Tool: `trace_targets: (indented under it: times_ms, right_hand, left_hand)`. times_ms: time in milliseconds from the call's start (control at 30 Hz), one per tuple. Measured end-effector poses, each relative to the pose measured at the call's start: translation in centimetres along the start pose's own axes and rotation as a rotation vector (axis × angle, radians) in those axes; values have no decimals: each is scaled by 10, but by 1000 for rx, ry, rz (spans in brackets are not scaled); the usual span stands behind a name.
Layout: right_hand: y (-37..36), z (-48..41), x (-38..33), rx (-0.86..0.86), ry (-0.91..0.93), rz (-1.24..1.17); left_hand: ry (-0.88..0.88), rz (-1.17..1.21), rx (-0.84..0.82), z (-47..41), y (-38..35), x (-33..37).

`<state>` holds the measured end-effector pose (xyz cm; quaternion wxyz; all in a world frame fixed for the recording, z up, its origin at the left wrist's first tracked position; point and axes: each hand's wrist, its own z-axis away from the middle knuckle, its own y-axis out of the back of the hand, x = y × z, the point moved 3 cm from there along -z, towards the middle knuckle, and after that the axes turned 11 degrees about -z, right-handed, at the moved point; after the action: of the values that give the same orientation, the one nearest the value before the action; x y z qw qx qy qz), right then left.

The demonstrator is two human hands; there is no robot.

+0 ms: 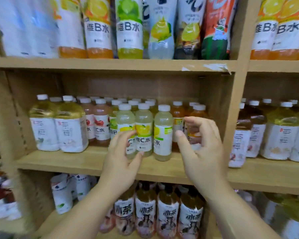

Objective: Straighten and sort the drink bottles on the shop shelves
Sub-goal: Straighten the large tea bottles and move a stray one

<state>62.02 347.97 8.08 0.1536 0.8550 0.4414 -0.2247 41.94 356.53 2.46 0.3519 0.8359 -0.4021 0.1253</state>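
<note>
Pale-yellow lemon bottles [144, 128], 3 fronting the wooden shelf [76, 161]: left hand [121, 159] grips the leftmost bottle [125, 121], right hand [202, 149] half-curled before an orange bottle [197, 116], contact unclear.

Warm, even light falls from the front and above, fairly bright. Under the upper shelf board [110, 64] the back panel [128, 85] sinks into brown shadow. Everything looks soft; the lemon bottle [126, 121] in the centre reads clearest. The bottles at the left edge [0, 195] smear into blur. The shelf boards bow with wide-angle distortion. Glare is slight, a faint sheen on bottle shoulders.
</note>
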Motion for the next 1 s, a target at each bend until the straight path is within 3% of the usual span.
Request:
trace_targets:
  times_ms: [267,367,467,633,1000]
  right_hand:
    - [-204,8,-10,-257,-105,-163]
    - [-268,10,0,-361,-249,-180]
    - [-315,12,24,-420,-394,-185]
    - [-358,-2,43,-432,-495,-202]
    - [-393,-7,61,-287,-549,-331]
  left_hand:
    - [146,-179,121,-44,116,-146]
    - [198,-269,176,-61,144,-198]
    - [237,-364,99,-67,154,-240]
    - [173,-531,-87,-66,146,-278]
    - [194,-535,-187,-53,136,-291]
